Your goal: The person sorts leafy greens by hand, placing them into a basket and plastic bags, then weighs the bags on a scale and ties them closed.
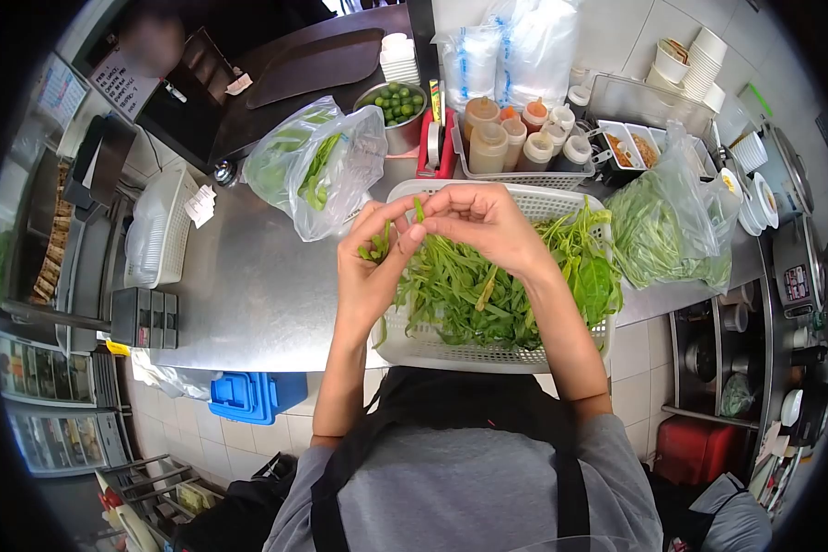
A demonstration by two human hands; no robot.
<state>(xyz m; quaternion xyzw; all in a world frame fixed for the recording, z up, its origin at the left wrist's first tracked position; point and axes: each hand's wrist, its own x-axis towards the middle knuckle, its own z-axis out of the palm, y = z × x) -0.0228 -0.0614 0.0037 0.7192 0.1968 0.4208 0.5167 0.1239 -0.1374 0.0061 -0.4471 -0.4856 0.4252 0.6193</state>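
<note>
Above the white perforated basket (pixel 488 362), my left hand (pixel 370 267) is closed around a few green stems (pixel 374 247), which poke out between the fingers. My right hand (pixel 492 225) pinches a short green stem piece (pixel 419 211) at its fingertips, where both hands nearly meet. Leafy greens with long stems (pixel 478 304) fill the basket beneath, partly hidden by my right forearm. To the left, an open clear plastic bag (pixel 354 147) holds more greens. Another clear bag (pixel 676 239), full of greens, lies to the right of the basket.
Behind the basket stand a tray of sauce bottles (pixel 524 138), a red holder (pixel 437 152) and a metal pot of small green limes (pixel 394 106). A white basket of lids (pixel 161 230) and small grey drawers (pixel 144 317) are at left. A blue bin (pixel 248 397) sits below the counter.
</note>
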